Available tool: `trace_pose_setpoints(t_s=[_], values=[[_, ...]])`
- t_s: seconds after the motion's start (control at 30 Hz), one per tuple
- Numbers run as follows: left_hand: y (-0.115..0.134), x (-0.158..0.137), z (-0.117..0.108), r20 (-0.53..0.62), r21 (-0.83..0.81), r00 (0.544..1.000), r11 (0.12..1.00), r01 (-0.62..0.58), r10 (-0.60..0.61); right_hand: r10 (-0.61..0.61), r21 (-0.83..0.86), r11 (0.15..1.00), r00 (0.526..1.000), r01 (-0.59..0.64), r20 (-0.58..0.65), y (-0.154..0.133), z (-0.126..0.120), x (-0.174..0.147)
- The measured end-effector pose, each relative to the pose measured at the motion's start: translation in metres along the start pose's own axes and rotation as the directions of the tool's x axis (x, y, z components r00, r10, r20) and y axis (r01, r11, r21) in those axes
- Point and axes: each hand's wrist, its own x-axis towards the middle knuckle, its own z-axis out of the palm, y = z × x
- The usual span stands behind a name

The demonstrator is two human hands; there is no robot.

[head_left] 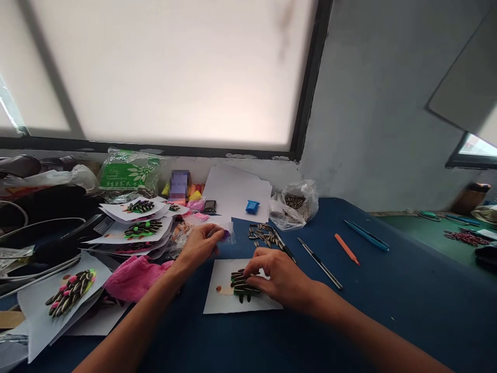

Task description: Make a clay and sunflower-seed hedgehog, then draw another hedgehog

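My left hand [202, 243] is closed in a pinch on a small clear plastic packet [232, 233] with something purple inside, held just above the table. My right hand [274, 274] reaches over a white paper card [217, 303], its thumb and index finger close together at the seeds. What sits between those fingertips is too small to make out. Striped sunflower seeds [239, 284] lie in rows on a green patch on the card, beside a beige shape with a reddish-brown dot. Part of this picture is hidden under my right hand.
Loose sunflower seeds [263, 235] lie behind the card, near a pen [285, 246] and a metal craft knife [320, 263]. An orange marker [347, 248] and a blue pen [366, 234] are further right. Finished-looking seed cards [143, 228] and a pink cloth [135, 277] crowd the left.
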Motion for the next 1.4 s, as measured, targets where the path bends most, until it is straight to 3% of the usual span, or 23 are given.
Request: trace_pose_setpoints(t_s=[0.97, 1.4], values=[[-0.008, 0.005, 0.0, 0.036, 0.002, 0.999, 1.0, -0.025, 0.025, -0.054, 0.016, 0.998, 0.996, 0.056, -0.071, 0.004, 0.007, 0.001], [-0.012, 0.006, 0.0, 0.034, 0.0, 0.998, 0.999, -0.046, 0.046, -0.08, -0.03, 0.996, 0.996, 0.078, -0.049, 0.005, 0.01, 0.0]])
